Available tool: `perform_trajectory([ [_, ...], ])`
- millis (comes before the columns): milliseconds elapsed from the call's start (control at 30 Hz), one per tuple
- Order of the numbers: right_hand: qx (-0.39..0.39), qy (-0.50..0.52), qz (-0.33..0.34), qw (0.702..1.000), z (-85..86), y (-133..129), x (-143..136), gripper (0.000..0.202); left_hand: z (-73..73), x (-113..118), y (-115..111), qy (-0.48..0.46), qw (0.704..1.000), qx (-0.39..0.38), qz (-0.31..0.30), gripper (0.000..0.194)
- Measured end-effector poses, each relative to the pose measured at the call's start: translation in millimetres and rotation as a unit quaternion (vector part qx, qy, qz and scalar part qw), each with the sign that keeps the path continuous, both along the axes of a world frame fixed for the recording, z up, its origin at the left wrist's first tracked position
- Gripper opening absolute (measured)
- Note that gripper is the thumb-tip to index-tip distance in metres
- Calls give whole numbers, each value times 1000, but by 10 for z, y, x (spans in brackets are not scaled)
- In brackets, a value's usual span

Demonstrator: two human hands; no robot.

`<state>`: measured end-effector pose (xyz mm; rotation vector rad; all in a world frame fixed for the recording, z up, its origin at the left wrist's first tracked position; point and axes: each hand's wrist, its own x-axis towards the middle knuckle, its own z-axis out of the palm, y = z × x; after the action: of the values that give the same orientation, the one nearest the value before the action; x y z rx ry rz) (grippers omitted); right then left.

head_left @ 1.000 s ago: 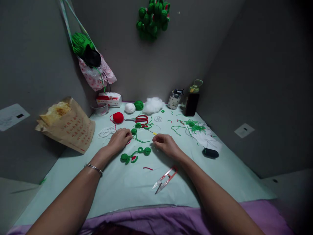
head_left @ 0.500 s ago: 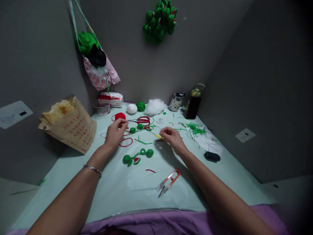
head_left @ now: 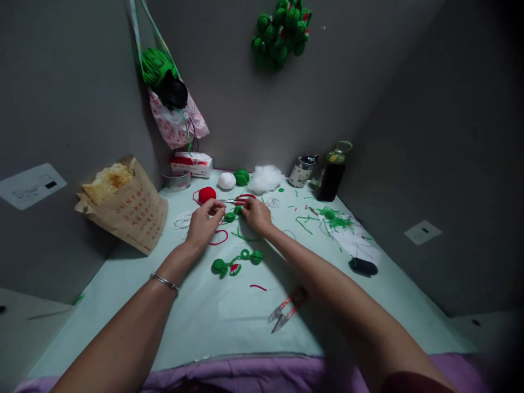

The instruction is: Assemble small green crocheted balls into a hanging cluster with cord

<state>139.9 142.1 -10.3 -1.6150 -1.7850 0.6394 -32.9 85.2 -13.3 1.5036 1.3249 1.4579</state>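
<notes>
Near the red yarn ball (head_left: 207, 195), my left hand (head_left: 206, 221) has its fingers pinched together; whatever lies between them is too small to make out. My right hand (head_left: 257, 216) is closed beside a green crocheted piece (head_left: 230, 217), partly covering the red-handled scissors (head_left: 228, 201). What it grips is hidden. A red yarn loop (head_left: 219, 237) lies just below my left hand. Closer to me is a green crocheted chain with balls, a ring and a red-and-white piece (head_left: 234, 269). Orange thread snips (head_left: 287, 309) rest under my right forearm.
White stuffing (head_left: 265, 179), a white yarn ball (head_left: 226, 180) and a green one (head_left: 241, 177) sit at the back. A paper bag with bread (head_left: 131, 210) stands left. A jar (head_left: 301, 172), a bottle (head_left: 337, 158), green scraps (head_left: 335, 219) and a dark roll (head_left: 363, 267) are right.
My right hand has moved left, close to my left hand, and the yellow-handled tool near it no longer shows. The whole view has shifted slightly.
</notes>
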Motion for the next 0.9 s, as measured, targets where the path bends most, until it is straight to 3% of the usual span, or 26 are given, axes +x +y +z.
perform_trajectory([
  [200,0,128,50,991,329,19,167,13,76,9,-4,-96,995,-19,-7,27],
  [300,3,184,75,980,512,-125,261,23,115,57,-50,-126,991,-28,-19,29],
  [400,-8,281,115,953,609,-318,313,31,159,154,-139,-154,985,-22,-69,25],
  [500,-19,335,147,931,623,-498,317,32,199,287,-260,-172,972,-13,-161,20],
  [633,-14,363,158,918,583,-658,328,29,225,429,-393,-196,935,-67,-287,24],
  [700,-1,370,151,917,564,-705,371,26,232,451,-420,-181,934,-81,-297,26],
  [900,59,363,110,923,488,-886,549,23,239,451,-438,-19,968,-60,-242,39],
])
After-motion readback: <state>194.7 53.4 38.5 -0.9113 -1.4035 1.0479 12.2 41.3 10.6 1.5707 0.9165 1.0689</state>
